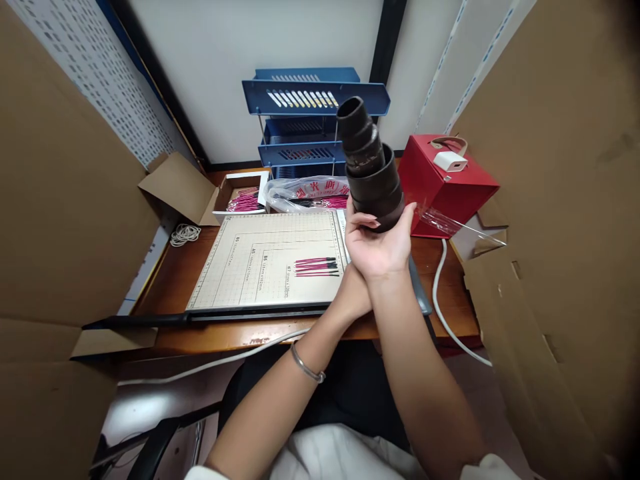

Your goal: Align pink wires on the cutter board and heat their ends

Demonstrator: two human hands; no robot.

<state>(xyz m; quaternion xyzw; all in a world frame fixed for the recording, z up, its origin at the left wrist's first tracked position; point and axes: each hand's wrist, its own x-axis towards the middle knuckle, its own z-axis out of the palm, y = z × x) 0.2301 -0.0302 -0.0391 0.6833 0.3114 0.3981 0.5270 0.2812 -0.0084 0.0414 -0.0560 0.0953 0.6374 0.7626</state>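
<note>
My right hand [380, 243] is wrapped round the wide lower end of a black stepped tube [371, 177], palm towards me and thumb on the right. The tube narrows in steps to an open round mouth, which points up and left, and worn pale lettering runs round its middle. My left hand [356, 292] crosses behind my right wrist; its fingers are hidden. Below and left of the tube lies a paper trimmer [227, 267] with a cream, size-marked board. Several short pink wires [315, 267] with black ends lie on that board.
Behind the trimmer are a white box [265, 190] of pink wires and a clear plastic bag [285, 193] with more. Blue letter trays [295, 155] stand at the back. On the right is a red box [450, 183] with a white charger [450, 161] on top. Cardboard walls flank the desk.
</note>
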